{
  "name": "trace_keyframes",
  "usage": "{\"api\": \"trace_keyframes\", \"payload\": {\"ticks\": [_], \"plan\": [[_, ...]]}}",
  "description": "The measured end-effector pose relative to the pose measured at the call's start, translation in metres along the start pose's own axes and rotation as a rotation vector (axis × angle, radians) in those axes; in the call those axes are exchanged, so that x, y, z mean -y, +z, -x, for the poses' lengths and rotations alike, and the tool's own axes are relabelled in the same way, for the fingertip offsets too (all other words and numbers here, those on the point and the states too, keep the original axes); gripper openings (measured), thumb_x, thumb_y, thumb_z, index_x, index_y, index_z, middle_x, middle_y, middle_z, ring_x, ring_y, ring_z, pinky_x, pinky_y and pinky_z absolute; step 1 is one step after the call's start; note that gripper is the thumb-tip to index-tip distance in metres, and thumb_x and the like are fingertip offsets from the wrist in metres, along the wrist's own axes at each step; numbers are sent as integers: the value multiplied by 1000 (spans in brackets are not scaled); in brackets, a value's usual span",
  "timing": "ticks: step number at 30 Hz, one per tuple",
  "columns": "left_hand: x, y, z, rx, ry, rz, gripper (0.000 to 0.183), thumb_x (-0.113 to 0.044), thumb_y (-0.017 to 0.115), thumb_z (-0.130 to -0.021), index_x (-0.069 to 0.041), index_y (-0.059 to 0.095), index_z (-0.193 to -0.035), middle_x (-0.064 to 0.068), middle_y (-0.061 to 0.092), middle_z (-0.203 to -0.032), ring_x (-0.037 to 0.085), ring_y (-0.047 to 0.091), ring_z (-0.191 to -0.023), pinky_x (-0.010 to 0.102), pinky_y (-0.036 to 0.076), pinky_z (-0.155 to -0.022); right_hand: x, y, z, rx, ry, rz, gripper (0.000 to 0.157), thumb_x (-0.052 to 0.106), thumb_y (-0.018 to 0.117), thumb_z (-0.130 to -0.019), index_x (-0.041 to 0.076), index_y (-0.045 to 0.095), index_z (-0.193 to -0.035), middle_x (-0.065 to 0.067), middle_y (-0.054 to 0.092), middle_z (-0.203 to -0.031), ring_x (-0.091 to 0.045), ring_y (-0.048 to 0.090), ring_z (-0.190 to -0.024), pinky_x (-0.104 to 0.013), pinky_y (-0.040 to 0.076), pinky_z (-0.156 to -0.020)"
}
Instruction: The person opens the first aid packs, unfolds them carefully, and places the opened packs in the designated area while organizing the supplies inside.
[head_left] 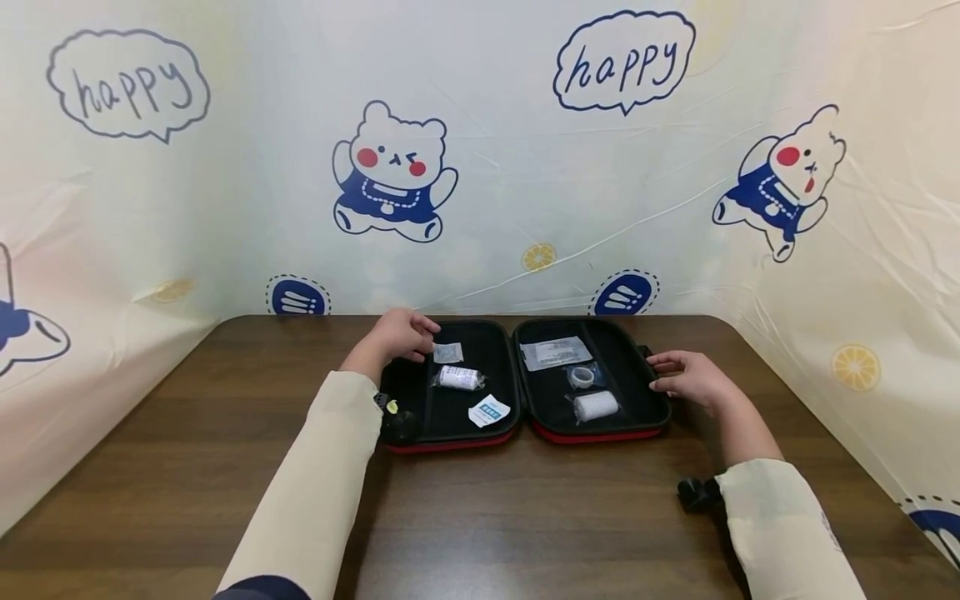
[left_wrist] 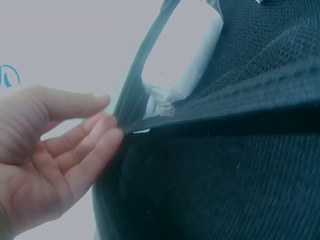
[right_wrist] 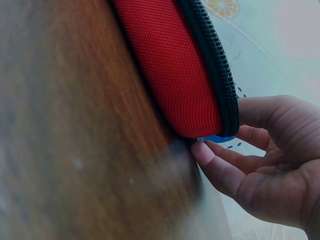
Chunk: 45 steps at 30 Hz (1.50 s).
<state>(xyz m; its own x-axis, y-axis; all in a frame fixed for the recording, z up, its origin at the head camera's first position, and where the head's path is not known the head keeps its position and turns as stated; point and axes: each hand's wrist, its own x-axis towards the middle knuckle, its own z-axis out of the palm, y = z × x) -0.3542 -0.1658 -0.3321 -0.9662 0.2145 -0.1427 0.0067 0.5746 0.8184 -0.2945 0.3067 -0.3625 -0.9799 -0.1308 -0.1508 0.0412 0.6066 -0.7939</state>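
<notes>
An open red first-aid case with black lining lies in two halves on the table. My left hand is at the far-left rim, its fingertips right where the black mesh pocket's edge meets it. At the right half, my right hand grips the zippered rim, with one digit against the underside. The left half holds a small white packet, a wrapped white roll and a blue-and-white packet. The right half holds a flat packet, a tape roll and a bandage roll.
The brown wooden table stretches in front of the case and to both sides. Behind it hangs a pale printed curtain with cartoon bears, close to the table's far edge. A black wrist device sits at the right sleeve.
</notes>
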Motion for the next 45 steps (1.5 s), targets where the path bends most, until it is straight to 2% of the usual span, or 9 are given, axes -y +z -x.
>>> {"api": "trace_keyframes", "payload": {"ticks": [4, 10, 14, 20, 26, 30, 33, 37, 45], "plan": [[-3, -2, 4, 53, 62, -58, 35, -1, 67, -90, 2, 63, -124, 21, 60, -123, 30, 61, -102, 35, 57, -80, -1, 0, 0, -1, -3, -3, 54, 9, 68, -90, -6, 47, -137, -34, 45, -137, -41, 50, -115, -42, 53, -91], [-9, 2, 10, 126, 131, -150, 31, -4, 71, -87, -2, 69, -119, 17, 60, -124, 27, 60, -99, 32, 57, -80, -1, 1, 0, 3, 1, 3, 55, 9, 68, -90, -7, 47, -138, -34, 45, -137, -37, 52, -110, -35, 54, -84], [-14, 6, 14, 182, 186, -192, 32, -6, 74, -85, -2, 70, -116, 18, 63, -120, 24, 63, -94, 33, 57, -80, -1, 1, 0, 5, 4, 2, 55, 9, 69, -90, -6, 47, -138, -34, 45, -137, -38, 52, -111, -36, 54, -85], [-17, 11, 20, 241, 226, -248, 35, -9, 79, -81, -3, 71, -114, 14, 66, -118, 22, 64, -93, 36, 54, -86, -1, 1, -1, 1, 4, 2, 55, 9, 68, -90, -6, 47, -138, -33, 45, -137, -39, 52, -113, -40, 53, -89], [-18, 13, 26, 255, 277, -293, 37, -10, 81, -79, -3, 71, -114, 12, 69, -107, 22, 63, -90, 35, 55, -82, -2, 1, -1, -1, 6, -7, 54, 8, 69, -89, -6, 47, -137, -34, 45, -137, -40, 51, -114, -39, 53, -89], [-18, 15, 29, 236, 305, -374, 37, -13, 84, -77, -9, 73, -112, 7, 68, -102, 25, 61, -94, 35, 54, -82, -2, 1, -1, 0, 5, -6, 54, 8, 69, -89, -6, 47, -137, -34, 45, -137, -40, 50, -115, -41, 53, -90], [-17, 15, 31, 214, 311, -440, 40, -14, 85, -76, -13, 73, -114, 8, 67, -110, 29, 59, -104, 40, 51, -88, -2, 1, -1, -1, 11, -7, 54, 8, 68, -89, -6, 47, -138, -34, 45, -137, -41, 50, -115, -42, 52, -91], [-13, 15, 30, 211, 284, -468, 44, -12, 84, -77, -14, 71, -119, 11, 66, -119, 29, 58, -112, 45, 48, -96, -3, 1, -2, 0, 12, -7, 55, 8, 68, -90, -5, 47, -138, -33, 45, -137, -41, 50, -116, -43, 52, -91], [-8, 16, 22, 237, 292, -437, 40, -4, 80, -79, -6, 70, -117, 7, 69, -112, 19, 64, -97, 36, 54, -87, -4, 1, -2, -5, 6, -7, 54, 8, 68, -90, -5, 47, -138, -33, 45, -137, -41, 51, -115, -44, 52, -92]]}}
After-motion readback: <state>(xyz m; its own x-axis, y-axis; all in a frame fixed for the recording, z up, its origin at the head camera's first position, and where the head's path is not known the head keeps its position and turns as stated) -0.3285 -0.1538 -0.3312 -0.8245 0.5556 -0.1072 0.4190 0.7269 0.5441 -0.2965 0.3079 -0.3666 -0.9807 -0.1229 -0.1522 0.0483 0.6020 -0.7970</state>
